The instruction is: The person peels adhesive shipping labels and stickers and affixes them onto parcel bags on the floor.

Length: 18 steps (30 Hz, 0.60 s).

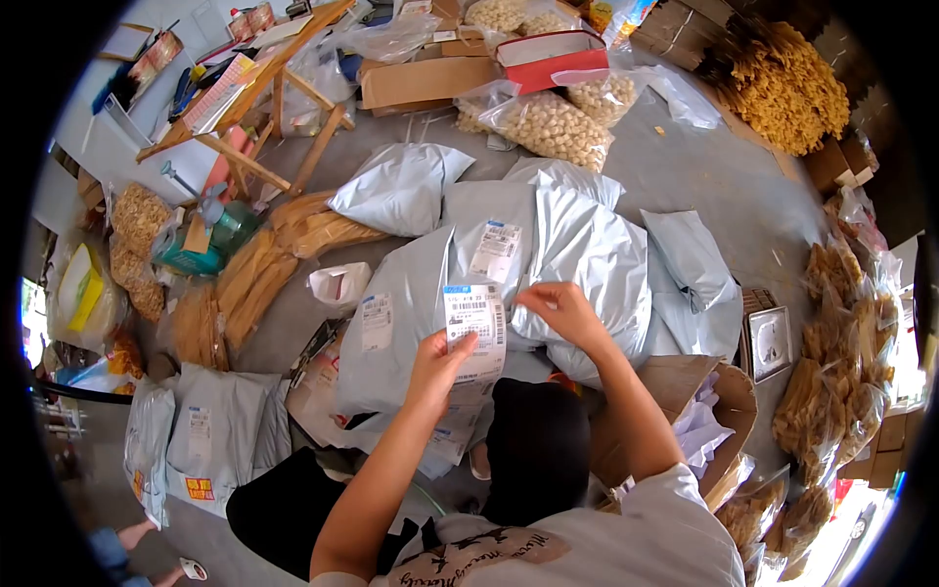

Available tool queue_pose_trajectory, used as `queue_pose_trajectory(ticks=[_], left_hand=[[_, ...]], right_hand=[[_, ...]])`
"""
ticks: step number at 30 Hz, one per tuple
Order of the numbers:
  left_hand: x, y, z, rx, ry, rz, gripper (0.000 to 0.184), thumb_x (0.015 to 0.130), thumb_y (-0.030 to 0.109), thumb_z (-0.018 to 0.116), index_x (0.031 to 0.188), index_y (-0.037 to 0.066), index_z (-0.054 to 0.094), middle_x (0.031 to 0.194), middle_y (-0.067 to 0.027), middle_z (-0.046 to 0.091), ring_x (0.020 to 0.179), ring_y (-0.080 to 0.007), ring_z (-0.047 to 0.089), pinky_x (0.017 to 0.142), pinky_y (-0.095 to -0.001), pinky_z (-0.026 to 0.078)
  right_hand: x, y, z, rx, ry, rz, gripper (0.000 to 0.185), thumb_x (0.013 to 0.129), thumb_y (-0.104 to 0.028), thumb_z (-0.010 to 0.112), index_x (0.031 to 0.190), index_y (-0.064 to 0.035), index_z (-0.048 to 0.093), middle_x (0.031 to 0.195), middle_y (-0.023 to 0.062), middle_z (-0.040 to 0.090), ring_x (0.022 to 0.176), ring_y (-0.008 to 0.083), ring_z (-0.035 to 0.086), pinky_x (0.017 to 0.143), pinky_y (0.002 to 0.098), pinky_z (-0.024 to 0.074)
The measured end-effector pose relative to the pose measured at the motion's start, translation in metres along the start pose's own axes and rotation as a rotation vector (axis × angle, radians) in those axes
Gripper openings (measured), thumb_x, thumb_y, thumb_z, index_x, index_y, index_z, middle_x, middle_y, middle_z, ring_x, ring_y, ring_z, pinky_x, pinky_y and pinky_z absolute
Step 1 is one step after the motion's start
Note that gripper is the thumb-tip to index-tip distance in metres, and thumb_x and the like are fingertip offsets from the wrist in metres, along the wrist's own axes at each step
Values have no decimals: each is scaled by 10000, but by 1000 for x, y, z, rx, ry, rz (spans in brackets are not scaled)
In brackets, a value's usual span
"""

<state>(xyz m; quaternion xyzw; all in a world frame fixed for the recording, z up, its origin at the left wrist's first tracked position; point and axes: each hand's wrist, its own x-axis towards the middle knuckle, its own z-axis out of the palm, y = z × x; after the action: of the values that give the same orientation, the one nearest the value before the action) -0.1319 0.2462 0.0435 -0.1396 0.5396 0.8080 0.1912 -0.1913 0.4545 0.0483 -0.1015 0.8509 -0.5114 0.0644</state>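
My left hand [445,364] is closed on a white printed shipping label [476,311], thumb on its face, with a strip of more labels [458,430] hanging below. To the right of the label's top edge, my right hand [562,311] is pinched, thumb and fingertips together. Whether anything thin is between those fingertips cannot be made out. Beneath and beyond both hands lie several plump grey mailing bags [590,262]. One bag in the middle bears a stuck-on label [496,248], and a bag on the left [396,313] carries another.
An open cardboard box [675,377] with crumpled paper is by my right forearm. More grey mailers [220,430] stand at lower left. Clear bags of pale pieces [558,127] lie at the back, near a wooden table [249,78]. Another person's foot [194,569] shows at lower left.
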Motion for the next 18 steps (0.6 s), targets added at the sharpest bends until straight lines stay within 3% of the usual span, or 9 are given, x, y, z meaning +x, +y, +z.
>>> queue_pose_trajectory(ticks=[1,5,7,8,12,14,15,17,18], left_hand=[[1,3,0,11,-18,15,189,819,142,593,954,10,600,865,-37,621,743,-83,563,680,-236,440],[1,18,10,-40,-53,90,187,812,153,607,930,9,606,845,-30,621,729,-76,557,672,-229,438],[-7,32,13,-5,-35,78,181,807,145,615,921,3,610,832,-26,624,715,-71,559,653,-222,439],[-8,32,8,136,-102,29,180,803,134,619,926,3,610,841,-29,628,716,-77,565,657,-227,446],[-17,25,3,279,-111,-24,129,803,96,613,889,1,623,806,-24,633,693,-66,569,629,-213,453],[-19,22,6,290,-107,4,110,807,85,603,875,2,626,791,-22,631,690,-59,568,620,-208,453],[-20,22,9,296,-95,36,102,812,87,596,853,0,629,735,1,610,637,-38,526,564,-201,414],[-19,19,13,299,-111,65,102,817,89,588,831,-2,632,679,23,589,583,-17,485,508,-193,375],[-18,19,12,363,-135,122,102,822,90,583,817,-1,628,652,44,555,562,-10,439,486,-198,336]], right_hand=[[-8,-10,1,124,-192,136,209,810,-147,602,938,18,615,845,93,651,774,137,604,708,249,463],[-30,-36,20,306,-305,45,194,820,-137,598,911,33,616,770,44,634,692,65,554,627,221,455],[-31,-41,21,412,-113,211,152,814,-121,604,874,18,617,703,17,610,602,44,518,534,201,422],[-29,-35,24,487,-22,155,135,806,-139,616,835,-8,622,632,-10,585,540,23,475,463,180,389],[-35,-52,22,392,8,232,131,785,-125,632,816,1,608,696,28,609,603,92,543,528,229,444],[-37,-71,22,-91,544,-275,181,744,-127,665,856,3,605,835,79,629,786,213,598,668,305,481],[-38,-71,20,-107,554,-274,181,744,-127,665,856,3,605,835,79,629,786,213,598,668,305,481],[-42,-66,13,-272,147,-653,256,703,-138,678,902,1,600,959,103,612,975,292,551,800,364,456],[-44,-66,12,-310,70,-639,308,683,-127,688,956,-10,607,994,102,613,1018,278,547,807,359,461]])
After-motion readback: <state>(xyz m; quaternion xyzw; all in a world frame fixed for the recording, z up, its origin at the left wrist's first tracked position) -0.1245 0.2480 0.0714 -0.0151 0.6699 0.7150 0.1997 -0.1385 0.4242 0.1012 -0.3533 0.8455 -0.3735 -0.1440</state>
